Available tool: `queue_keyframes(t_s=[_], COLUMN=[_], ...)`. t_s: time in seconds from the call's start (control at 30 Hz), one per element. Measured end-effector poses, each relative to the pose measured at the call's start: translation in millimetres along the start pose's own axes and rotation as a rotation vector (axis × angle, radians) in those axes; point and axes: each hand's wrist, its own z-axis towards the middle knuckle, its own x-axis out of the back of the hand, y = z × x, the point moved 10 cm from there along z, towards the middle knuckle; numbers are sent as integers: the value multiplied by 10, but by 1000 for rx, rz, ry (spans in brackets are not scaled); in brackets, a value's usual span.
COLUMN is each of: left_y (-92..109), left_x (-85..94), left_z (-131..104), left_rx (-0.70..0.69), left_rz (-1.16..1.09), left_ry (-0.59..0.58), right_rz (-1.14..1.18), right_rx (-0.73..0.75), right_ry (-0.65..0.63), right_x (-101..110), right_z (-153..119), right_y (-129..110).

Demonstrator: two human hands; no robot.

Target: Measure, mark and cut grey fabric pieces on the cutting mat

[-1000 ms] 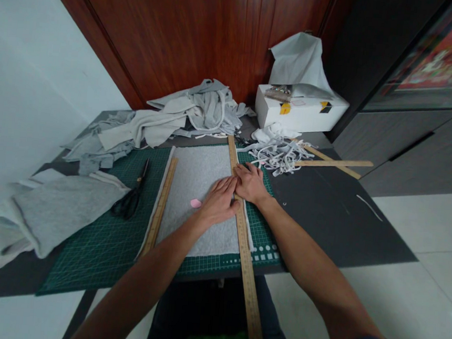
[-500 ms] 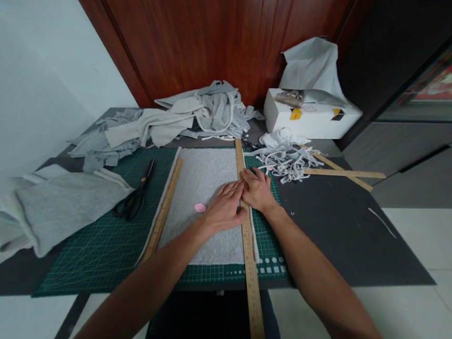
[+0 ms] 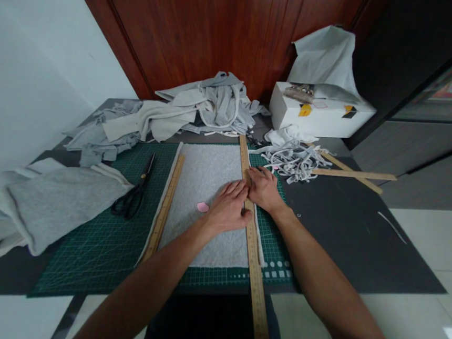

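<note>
A grey fabric panel (image 3: 210,163) lies flat on the green cutting mat (image 3: 84,252). Along its right side runs a long wooden ruler (image 3: 256,277), past the table's front edge. My left hand (image 3: 228,206) rests on the fabric and the ruler, fingers laid flat. At the ruler's right edge, my right hand (image 3: 264,188) is bent down with its fingertips by the fabric edge; what it may pinch is hidden. A shorter wooden ruler (image 3: 164,209) lies along the fabric's left side. Beside my left hand is a pink piece (image 3: 202,207).
Black scissors (image 3: 130,198) lie left on the mat, near folded grey fabric (image 3: 65,195). Behind are heaped fabric (image 3: 216,105), a white box (image 3: 321,117), cut strips (image 3: 293,162) and crossed wooden rulers (image 3: 360,175). A thin white strip (image 3: 391,227) lies right.
The whole view has shifted slightly. Both hands stay at the long ruler, with my right hand a little lower along its edge.
</note>
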Motion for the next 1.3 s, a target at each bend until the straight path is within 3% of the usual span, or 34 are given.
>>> queue_keyframes(t_s=[1.3], left_y=[-1], left_x=[2], left_z=[39], left_rx=[-25], left_rz=[35], left_ry=[-4], right_rz=[93], right_rx=[6], right_ry=[-18], right_x=[25], right_z=[39], right_y=[22])
